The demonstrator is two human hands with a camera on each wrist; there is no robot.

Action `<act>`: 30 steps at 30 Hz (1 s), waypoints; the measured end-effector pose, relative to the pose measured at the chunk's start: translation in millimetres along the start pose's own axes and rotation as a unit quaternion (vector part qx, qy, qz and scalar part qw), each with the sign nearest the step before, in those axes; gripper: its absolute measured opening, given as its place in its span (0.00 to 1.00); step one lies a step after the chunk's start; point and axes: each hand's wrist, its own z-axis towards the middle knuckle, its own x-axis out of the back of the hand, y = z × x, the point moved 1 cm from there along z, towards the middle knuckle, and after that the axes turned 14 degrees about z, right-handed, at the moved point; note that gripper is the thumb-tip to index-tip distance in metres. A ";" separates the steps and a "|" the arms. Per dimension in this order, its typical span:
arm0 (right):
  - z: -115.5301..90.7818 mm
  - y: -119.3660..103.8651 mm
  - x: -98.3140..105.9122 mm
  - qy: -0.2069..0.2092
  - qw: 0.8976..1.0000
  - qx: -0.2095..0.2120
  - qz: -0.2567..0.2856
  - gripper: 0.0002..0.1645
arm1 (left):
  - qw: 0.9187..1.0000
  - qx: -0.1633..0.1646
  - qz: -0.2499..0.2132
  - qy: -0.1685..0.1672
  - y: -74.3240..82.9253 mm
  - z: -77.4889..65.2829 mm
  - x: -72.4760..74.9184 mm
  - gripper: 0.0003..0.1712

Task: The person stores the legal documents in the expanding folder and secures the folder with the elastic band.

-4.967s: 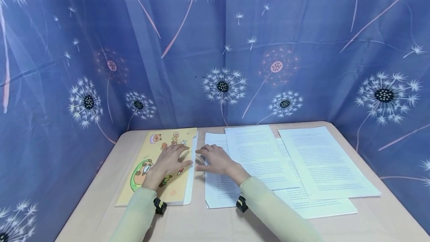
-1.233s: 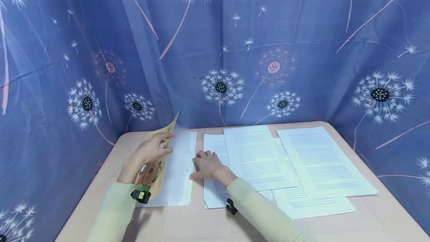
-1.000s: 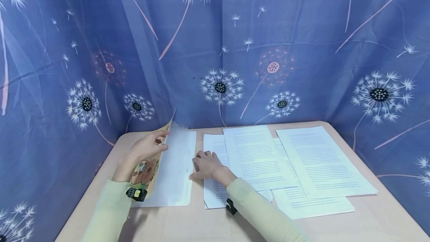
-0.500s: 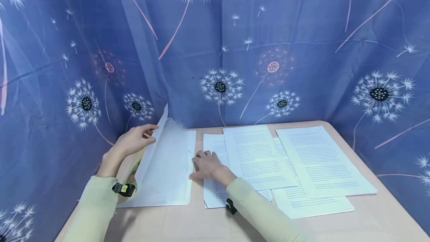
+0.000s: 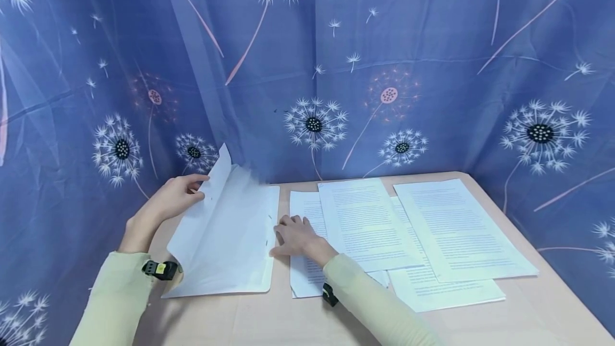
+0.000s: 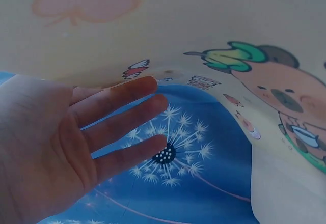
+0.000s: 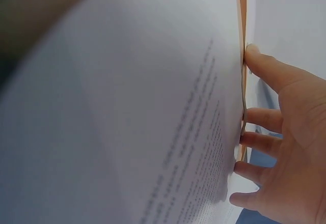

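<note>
A yellow cartoon-printed document folder lies opened at the table's left, its white inside showing in the head view. My left hand holds the raised front cover near its free edge and tilts it leftward. In the left wrist view the printed outer face of the cover spans above my left hand; the thumb is hidden. My right hand rests between the folder and the papers, its fingertips at the folder's right edge, thumb apart from the other fingers.
Several printed sheets overlap on the right: a left stack, a middle sheet, a right sheet and a lower sheet. The table ends at a blue dandelion-print curtain behind and at both sides.
The folder lay shut under my hands at first. My left hand has since swung the cover up and leftward, bringing its white inner side into view. My right hand has lately stayed still.
</note>
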 end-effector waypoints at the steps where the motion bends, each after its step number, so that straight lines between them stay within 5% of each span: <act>1: 0.2 0.0 0.0 0.000 1.000 0.000 0.000 0.44 | 1.000 0.001 0.001 0.002 -0.8 -0.9 1.5 0.28; 20: 1.2 1.2 1.1 0.002 1.000 0.002 0.011 0.41 | 0.997 0.038 -0.068 0.007 -3.3 -4.1 1.9 0.30; 30: -1.0 3.2 3.6 0.024 0.999 0.042 0.019 0.44 | 0.995 0.044 -0.088 0.001 -1.9 -2.3 -4.9 0.30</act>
